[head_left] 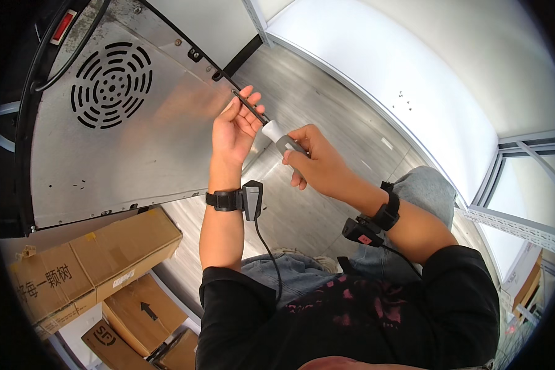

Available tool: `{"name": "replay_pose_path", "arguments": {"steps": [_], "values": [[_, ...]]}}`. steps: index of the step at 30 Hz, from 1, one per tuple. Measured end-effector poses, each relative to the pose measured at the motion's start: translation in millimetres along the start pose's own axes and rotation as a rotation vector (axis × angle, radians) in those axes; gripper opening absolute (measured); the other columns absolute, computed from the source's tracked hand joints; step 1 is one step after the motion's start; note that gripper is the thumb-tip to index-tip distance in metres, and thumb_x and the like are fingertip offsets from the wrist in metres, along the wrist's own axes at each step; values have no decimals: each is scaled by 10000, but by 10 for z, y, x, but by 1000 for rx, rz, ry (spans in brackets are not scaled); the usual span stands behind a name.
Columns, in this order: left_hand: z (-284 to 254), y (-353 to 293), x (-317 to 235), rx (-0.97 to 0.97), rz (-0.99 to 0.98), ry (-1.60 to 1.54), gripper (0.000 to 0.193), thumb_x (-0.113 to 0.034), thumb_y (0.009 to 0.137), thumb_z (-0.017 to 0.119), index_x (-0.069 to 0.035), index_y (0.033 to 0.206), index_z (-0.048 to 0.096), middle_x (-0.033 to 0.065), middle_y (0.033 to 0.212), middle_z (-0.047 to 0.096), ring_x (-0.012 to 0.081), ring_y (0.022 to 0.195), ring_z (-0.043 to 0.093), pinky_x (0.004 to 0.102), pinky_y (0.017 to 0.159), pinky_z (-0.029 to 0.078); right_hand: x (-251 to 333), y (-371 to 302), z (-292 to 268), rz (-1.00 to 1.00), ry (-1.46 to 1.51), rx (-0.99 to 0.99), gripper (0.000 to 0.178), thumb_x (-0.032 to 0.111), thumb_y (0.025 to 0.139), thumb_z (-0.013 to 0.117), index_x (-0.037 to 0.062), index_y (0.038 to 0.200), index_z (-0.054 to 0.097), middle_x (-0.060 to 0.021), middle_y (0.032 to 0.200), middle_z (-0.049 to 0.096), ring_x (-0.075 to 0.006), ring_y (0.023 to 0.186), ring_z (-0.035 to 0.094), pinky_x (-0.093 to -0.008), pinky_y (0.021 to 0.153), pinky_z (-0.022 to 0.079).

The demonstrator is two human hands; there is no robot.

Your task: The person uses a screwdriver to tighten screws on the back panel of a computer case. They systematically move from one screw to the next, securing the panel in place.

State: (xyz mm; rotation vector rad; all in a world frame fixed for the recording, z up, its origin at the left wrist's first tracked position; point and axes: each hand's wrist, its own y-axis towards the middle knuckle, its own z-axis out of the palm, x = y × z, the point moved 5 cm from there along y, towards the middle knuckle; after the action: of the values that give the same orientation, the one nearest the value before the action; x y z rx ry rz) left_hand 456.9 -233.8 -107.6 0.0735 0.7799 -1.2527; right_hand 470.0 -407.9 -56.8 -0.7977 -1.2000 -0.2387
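Note:
A screwdriver (271, 129) with a grey and white handle and a long dark shaft is gripped at the handle by my right hand (311, 157). My left hand (235, 126) is palm up by the edge of a large metal panel (179, 148). Its thumb and curled fingers close around the shaft near the tip. The tip is at the panel's edge; whether it sits on a screw I cannot make out. The panel has a round vent grille (112, 85), and black brackets (195, 55) line its upper edge.
Several small screws (402, 102) lie on a white shelf (376, 68) at the right. Cardboard boxes (126, 246) are stacked at the lower left. A black cable (83, 55) runs over the panel's far corner. Metal shelf posts (518, 228) stand at the right, above a grey wood-look floor (327, 92).

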Motion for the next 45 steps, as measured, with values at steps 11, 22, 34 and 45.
{"name": "replay_pose_path", "arguments": {"steps": [11,22,34,45], "values": [[-172,92,24,-75,52,65,166,-202,934,521,-43,966,557,85,855,644,176,689,647,245,542,528,-89,-49,22,30,-102,-83,421,197,847,610,-31,1129,395,-122,960,505,-132,595,554,-249,423,436],[-14,-5,-8,41,33,74,190,-201,951,478,-33,981,562,96,872,652,189,731,645,287,648,535,-119,-30,-34,216,189,61,388,346,890,521,-8,1046,493,-63,820,586,-104,506,510,-242,429,402],[-36,23,34,-12,39,75,164,-158,938,501,-24,1000,571,103,891,655,179,673,642,238,567,527,-49,-119,-1,199,32,-31,358,322,889,547,-23,979,525,-69,783,584,-98,458,467,-234,423,377],[-31,22,20,-71,78,174,135,-159,900,579,-45,971,579,76,821,651,152,641,625,219,546,505,15,-174,-2,94,-117,-136,353,370,880,554,18,903,553,-37,691,566,-81,453,452,-220,418,361]]}}
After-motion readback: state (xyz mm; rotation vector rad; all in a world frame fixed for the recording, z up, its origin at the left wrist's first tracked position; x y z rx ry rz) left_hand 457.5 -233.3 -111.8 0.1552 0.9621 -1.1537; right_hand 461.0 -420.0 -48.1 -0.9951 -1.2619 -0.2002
